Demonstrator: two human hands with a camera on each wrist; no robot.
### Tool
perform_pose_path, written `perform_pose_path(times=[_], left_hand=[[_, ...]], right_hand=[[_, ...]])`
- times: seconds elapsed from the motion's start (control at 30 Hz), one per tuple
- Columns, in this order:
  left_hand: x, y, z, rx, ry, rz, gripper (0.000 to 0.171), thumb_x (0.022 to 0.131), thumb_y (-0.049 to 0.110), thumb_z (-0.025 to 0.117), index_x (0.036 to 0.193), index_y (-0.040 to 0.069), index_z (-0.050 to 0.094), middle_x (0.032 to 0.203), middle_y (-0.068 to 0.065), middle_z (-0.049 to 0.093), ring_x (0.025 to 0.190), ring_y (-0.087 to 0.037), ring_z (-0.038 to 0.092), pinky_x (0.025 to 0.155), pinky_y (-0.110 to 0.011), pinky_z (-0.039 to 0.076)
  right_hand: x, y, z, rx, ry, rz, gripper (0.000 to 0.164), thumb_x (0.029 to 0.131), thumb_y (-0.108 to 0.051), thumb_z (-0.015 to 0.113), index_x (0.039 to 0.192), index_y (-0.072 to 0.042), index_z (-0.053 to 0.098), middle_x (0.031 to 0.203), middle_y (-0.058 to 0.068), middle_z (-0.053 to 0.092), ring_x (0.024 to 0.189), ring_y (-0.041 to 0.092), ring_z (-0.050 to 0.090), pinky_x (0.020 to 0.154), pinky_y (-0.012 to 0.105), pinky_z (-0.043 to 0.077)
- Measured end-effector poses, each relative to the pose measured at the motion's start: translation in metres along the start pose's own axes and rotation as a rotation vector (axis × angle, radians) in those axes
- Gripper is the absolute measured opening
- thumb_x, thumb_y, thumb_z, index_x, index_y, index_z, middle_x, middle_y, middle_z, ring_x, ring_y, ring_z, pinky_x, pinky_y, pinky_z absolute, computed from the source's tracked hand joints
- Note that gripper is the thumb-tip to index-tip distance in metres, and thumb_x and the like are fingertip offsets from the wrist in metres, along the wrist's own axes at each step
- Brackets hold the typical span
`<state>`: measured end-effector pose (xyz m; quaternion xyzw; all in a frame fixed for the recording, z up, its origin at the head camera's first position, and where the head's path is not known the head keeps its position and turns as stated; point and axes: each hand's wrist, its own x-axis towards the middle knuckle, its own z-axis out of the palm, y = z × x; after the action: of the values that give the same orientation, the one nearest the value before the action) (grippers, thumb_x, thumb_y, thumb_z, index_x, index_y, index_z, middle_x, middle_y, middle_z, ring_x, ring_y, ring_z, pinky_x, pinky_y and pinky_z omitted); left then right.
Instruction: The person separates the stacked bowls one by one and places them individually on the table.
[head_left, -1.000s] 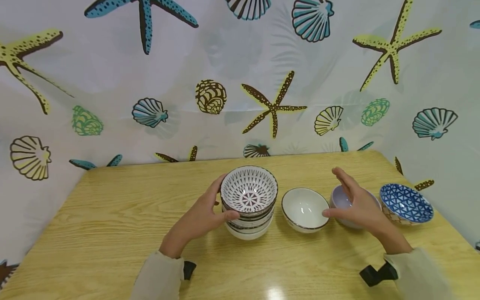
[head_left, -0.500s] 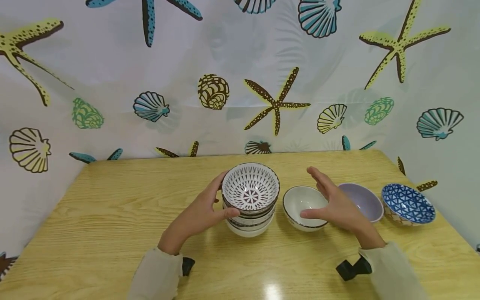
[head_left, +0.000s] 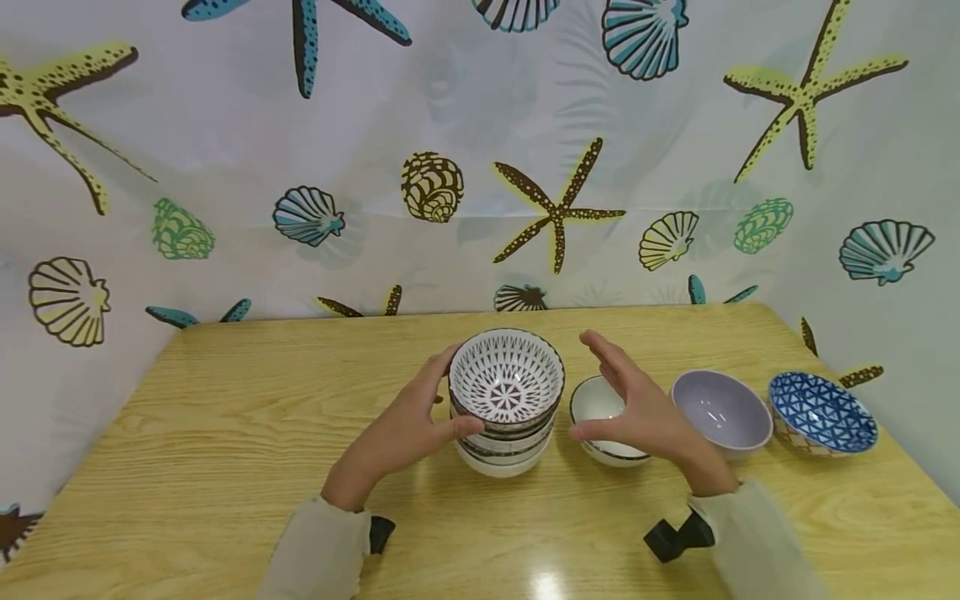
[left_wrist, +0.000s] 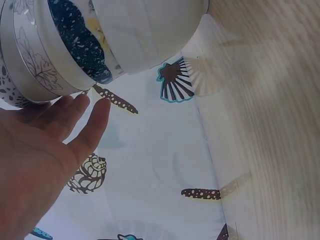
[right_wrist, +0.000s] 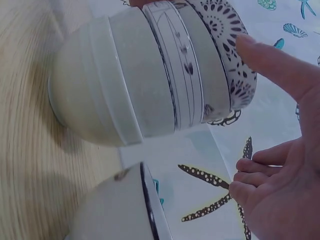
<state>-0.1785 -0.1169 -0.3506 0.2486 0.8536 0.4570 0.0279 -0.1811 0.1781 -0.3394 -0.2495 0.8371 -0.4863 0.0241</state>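
Observation:
A stack of several bowls point(head_left: 507, 375) stands mid-table, its top one white with a dark petal pattern. My left hand point(head_left: 405, 429) holds the stack's left side, thumb at the near rim and fingers behind. The left wrist view shows fingertips against the sides of the stacked bowls point(left_wrist: 65, 55), one with a dark blue band. My right hand point(head_left: 651, 417) hovers with thumb and fingers spread, partly covering a white bowl point(head_left: 596, 400) with a dark rim. In the right wrist view its thumb overlaps the top patterned bowl point(right_wrist: 227, 55).
Right of the white bowl are a lilac bowl point(head_left: 722, 410) and, farther right, a blue-and-white patterned bowl point(head_left: 821, 412). All stand on a wooden table point(head_left: 262, 433). A cloth point(head_left: 360, 150) printed with shells and starfish hangs behind it.
My right hand has moved left from in front of the lilac bowl to over the white bowl, nearer the stack. My left hand has stayed on the stack.

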Motion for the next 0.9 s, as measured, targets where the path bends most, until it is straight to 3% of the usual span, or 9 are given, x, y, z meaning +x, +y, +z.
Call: perform_pose_path(times=[0.23, 0.47, 0.67, 0.9], left_hand=[[0.001, 0.004, -0.005, 0.031, 0.021, 0.029, 0.092, 0.084, 0.043, 0.070, 0.153, 0.015, 0.016, 0.154, -0.012, 0.025, 0.141, -0.034, 0.028, 0.101, -0.058, 0.039], [0.001, 0.005, -0.006, 0.021, 0.016, 0.022, 0.091, 0.084, 0.041, 0.071, 0.153, 0.017, 0.015, 0.154, -0.011, 0.025, 0.142, -0.033, 0.027, 0.103, -0.060, 0.037], [0.000, 0.003, -0.005, 0.021, 0.006, 0.017, 0.091, 0.085, 0.042, 0.070, 0.153, 0.018, 0.015, 0.155, -0.010, 0.024, 0.142, -0.033, 0.026, 0.104, -0.059, 0.037], [-0.004, 0.001, -0.004, 0.015, 0.004, 0.005, 0.090, 0.085, 0.042, 0.070, 0.153, 0.018, 0.015, 0.154, -0.010, 0.025, 0.141, -0.033, 0.027, 0.103, -0.058, 0.038]], right_hand=[[0.015, -0.009, 0.011, 0.051, -0.039, -0.071, 0.107, 0.073, -0.020, 0.084, 0.153, -0.008, 0.014, 0.160, 0.011, 0.015, 0.148, 0.028, 0.011, 0.118, 0.043, 0.017], [0.026, -0.013, 0.020, 0.095, -0.082, -0.108, 0.113, 0.071, -0.025, 0.086, 0.153, -0.005, 0.011, 0.159, 0.014, 0.014, 0.147, 0.028, 0.013, 0.116, 0.036, 0.018], [0.030, -0.011, 0.027, 0.129, -0.103, -0.125, 0.119, 0.068, -0.030, 0.087, 0.153, -0.004, 0.008, 0.158, 0.017, 0.014, 0.144, 0.035, 0.020, 0.115, 0.051, 0.020], [0.031, -0.012, 0.036, 0.173, -0.081, -0.107, 0.122, 0.063, -0.035, 0.089, 0.154, -0.010, 0.012, 0.157, 0.016, 0.020, 0.140, 0.036, 0.030, 0.113, 0.055, 0.025]])
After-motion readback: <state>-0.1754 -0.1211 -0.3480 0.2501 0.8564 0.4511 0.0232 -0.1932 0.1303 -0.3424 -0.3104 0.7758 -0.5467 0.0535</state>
